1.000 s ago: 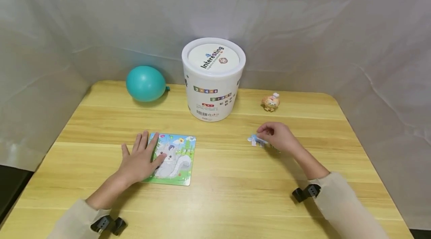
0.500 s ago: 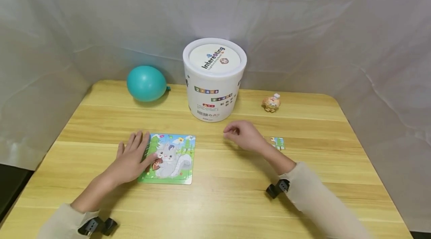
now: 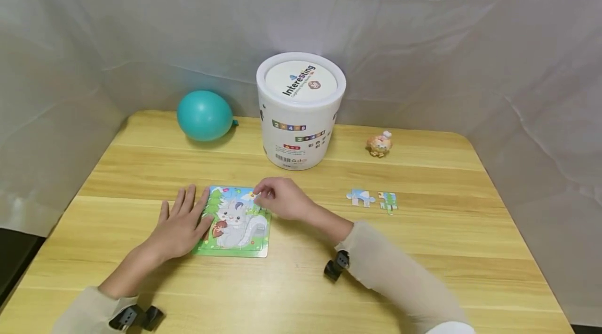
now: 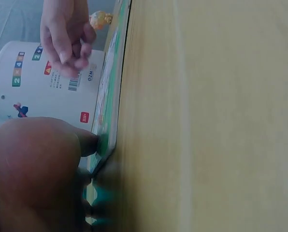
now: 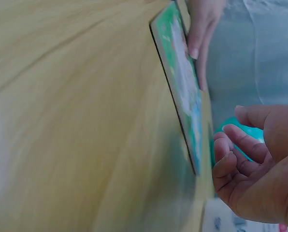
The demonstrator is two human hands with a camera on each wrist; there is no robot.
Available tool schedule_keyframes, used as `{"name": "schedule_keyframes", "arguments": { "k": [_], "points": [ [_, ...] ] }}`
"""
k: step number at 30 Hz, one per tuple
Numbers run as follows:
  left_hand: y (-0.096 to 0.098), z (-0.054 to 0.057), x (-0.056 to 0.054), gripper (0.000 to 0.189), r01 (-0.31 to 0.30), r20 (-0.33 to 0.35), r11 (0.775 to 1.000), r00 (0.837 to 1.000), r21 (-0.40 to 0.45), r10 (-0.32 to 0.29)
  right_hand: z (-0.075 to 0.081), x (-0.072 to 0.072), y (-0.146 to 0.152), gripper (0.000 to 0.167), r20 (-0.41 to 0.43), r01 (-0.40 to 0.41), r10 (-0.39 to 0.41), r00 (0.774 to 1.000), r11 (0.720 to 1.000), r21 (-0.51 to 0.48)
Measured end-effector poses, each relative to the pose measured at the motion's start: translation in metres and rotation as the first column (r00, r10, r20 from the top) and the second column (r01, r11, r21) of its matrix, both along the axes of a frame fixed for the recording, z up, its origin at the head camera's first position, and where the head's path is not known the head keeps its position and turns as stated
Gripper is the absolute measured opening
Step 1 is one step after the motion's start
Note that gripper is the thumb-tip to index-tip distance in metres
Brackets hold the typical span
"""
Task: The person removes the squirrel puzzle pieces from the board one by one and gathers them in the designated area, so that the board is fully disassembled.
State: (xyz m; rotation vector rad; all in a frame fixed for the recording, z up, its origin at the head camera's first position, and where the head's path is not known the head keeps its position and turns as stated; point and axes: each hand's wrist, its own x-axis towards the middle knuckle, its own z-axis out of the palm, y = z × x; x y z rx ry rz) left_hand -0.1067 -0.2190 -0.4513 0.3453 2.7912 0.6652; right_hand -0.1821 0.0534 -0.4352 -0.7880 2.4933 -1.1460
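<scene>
In the head view a square puzzle with a grey squirrel picture lies left of centre on the table. My left hand rests with fingers spread along its left edge, the thumb on the picture. Over the upper right corner of the puzzle hovers my right hand, fingers loosely curled. The right wrist view shows this hand with thumb and index fingertip slightly apart and no piece visible between them. Two groups of puzzle pieces lie to the right: a blue one and a green-and-blue one.
A white lidded bucket stands at the back centre. The teal balloon sits back left, and a small orange figurine back right. Grey cloth hangs behind the wooden table.
My right hand has moved left from the loose pieces to the puzzle's upper right corner, uncovering those pieces. My left hand has shifted slightly left on the puzzle, showing more of the picture.
</scene>
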Motion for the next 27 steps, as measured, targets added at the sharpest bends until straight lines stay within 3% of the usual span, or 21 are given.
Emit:
{"name": "schedule_keyframes", "arguments": {
  "k": [7, 12, 21, 27],
  "points": [
    [0.0, 0.0, 0.0, 0.072, -0.006, 0.011, 1.0, 1.0, -0.012, 0.006, -0.012, -0.003, -0.033, 0.013, 0.03, 0.018, -0.017, 0.999, 1.0, -0.015],
    [0.0, -0.001, -0.002, 0.072, -0.002, 0.013, 1.0, 1.0, -0.009, 0.002, -0.014, 0.0, -0.049, 0.012, 0.017, 0.06, -0.061, 0.998, 0.997, 0.046],
    [-0.001, -0.005, -0.002, 0.071, 0.001, -0.026, 1.0, 1.0, -0.006, -0.001, -0.012, 0.007, -0.06, 0.011, -0.021, 0.121, -0.119, 0.993, 0.986, 0.117],
    [0.002, -0.001, 0.0, 0.07, 0.004, -0.034, 0.999, 0.999, -0.045, -0.005, -0.013, 0.011, -0.065, 0.01, -0.037, 0.123, -0.119, 0.992, 0.983, 0.139]
  ]
}}
